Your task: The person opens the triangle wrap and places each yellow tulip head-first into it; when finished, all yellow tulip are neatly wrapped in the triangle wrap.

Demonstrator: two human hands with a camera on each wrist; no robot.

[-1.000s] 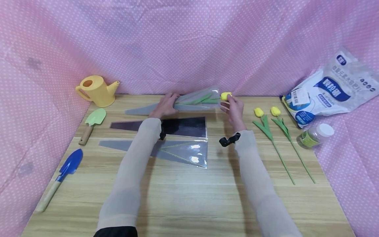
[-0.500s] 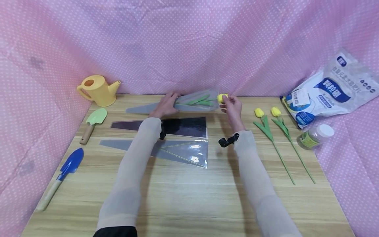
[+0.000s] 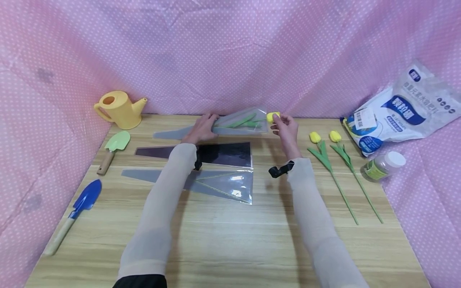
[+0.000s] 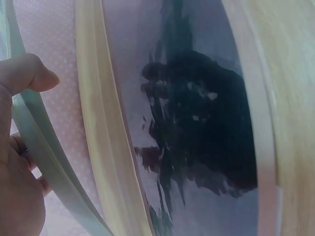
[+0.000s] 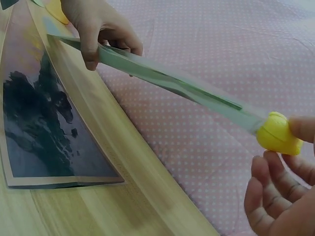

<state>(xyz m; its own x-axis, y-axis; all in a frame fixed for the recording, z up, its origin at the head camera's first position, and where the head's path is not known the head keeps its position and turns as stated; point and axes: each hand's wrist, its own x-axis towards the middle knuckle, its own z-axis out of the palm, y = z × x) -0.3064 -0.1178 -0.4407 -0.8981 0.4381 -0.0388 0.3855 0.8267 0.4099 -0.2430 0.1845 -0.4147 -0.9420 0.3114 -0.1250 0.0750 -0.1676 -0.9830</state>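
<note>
My left hand [image 3: 202, 127] grips the narrow part of a clear, tapered flower sleeve [image 3: 235, 125] near the table's back edge, thumb on one side and fingers on the other. Inside the sleeve lie the green leaves of an artificial tulip. The tulip's yellow head [image 5: 276, 133] sits at the sleeve's wide mouth. My right hand [image 3: 287, 134] pinches that head between thumb and fingers. In the right wrist view the sleeve is seen nearly edge-on, raised off the table. Closer to me lie a dark sleeve [image 3: 227, 154] and another clear sleeve [image 3: 219, 185], both flat.
Two more yellow tulips [image 3: 325, 160] lie on the right, beside a fertilizer bag [image 3: 403, 106] and a white-capped bottle [image 3: 382, 166]. On the left are a yellow watering can [image 3: 120, 110], a green trowel [image 3: 114, 149] and a blue trowel [image 3: 83, 202]. Pink dotted cloth [image 3: 216, 56] hangs behind.
My right hand and the tulip head shifted left toward the sleeve, then slightly back right. The sleeve's mouth dipped and rose again. My left hand stays in place.
</note>
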